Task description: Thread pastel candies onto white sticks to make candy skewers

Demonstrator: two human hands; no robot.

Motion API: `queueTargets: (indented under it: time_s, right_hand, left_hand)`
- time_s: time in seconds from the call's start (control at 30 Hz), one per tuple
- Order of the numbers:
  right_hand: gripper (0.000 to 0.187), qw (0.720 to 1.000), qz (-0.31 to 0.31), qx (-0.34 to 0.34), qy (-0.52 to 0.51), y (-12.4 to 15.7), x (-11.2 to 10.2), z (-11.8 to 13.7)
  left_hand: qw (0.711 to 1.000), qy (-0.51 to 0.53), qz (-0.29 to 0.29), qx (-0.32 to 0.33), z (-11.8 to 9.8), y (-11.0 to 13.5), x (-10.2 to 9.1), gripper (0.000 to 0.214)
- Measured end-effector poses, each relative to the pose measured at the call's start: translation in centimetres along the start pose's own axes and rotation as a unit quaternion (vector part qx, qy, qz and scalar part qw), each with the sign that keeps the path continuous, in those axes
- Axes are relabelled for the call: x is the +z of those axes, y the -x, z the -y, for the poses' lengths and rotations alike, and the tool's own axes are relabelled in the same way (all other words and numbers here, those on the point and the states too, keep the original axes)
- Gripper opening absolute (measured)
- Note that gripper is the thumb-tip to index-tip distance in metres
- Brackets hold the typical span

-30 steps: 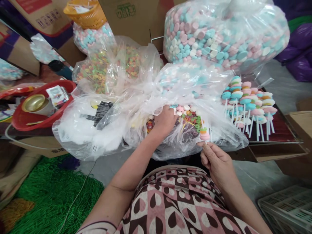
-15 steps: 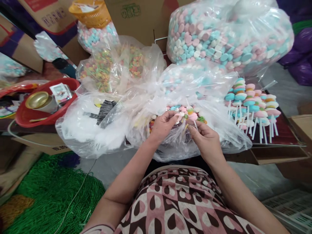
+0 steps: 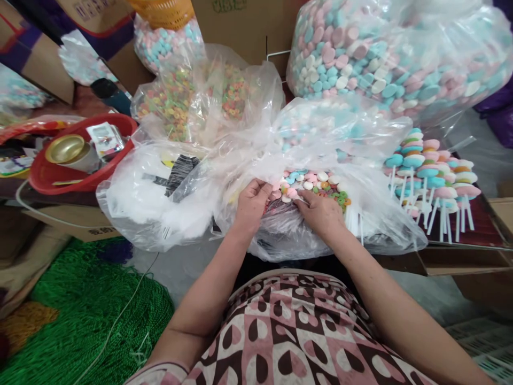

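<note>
My left hand (image 3: pixel 250 200) and my right hand (image 3: pixel 320 211) rest close together on an open clear plastic bag (image 3: pixel 280 240) in front of me. Both hands are curled, fingertips pinched at a pile of loose pastel disc candies (image 3: pixel 310 182). What each pinch holds is hidden. Green and orange ring candies (image 3: pixel 341 199) lie just right of the pile. Several white sticks (image 3: pixel 353 223) lie beside my right wrist. Finished candy skewers (image 3: pixel 428 174) stand in a bunch at the right.
A large bag of pink, blue and white candies (image 3: pixel 385 59) stands behind. A bag of colourful rings (image 3: pixel 188 99) sits at centre left, and a red basin (image 3: pixel 44 179) with a gold tin (image 3: pixel 66 149) at left. Green netting (image 3: pixel 80 310) covers the floor below.
My right hand moved from low right up to the left hand with a candy stick, then both hands dropped onto the loose candy pile. The view shifted slightly downward.
</note>
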State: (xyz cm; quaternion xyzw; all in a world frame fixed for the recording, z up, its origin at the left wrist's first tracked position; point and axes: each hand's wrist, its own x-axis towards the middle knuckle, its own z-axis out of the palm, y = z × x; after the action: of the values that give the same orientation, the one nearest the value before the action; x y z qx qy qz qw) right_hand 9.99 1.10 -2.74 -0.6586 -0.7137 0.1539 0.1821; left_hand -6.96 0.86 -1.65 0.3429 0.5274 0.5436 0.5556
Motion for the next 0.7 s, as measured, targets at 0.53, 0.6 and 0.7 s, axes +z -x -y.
queueTargets:
  time_s: [0.53,0.6,0.7]
  right_hand:
    - [0.022,0.917,-0.102,0.064,-0.38,3.4,-2.5,1.3]
    - [0.02,0.908,-0.091,0.074,-0.401,3.5,-2.5,1.3]
    - [0.024,0.904,-0.073,0.064,-0.417,3.7,-2.7,1.2]
  left_hand:
    - [0.979,-0.135,0.123,0.085,0.7,1.9,3.1,0.018]
    - [0.98,-0.105,0.154,0.068,0.8,2.3,3.6,0.02]
    - [0.984,-0.074,0.159,0.033,0.9,2.5,3.9,0.02]
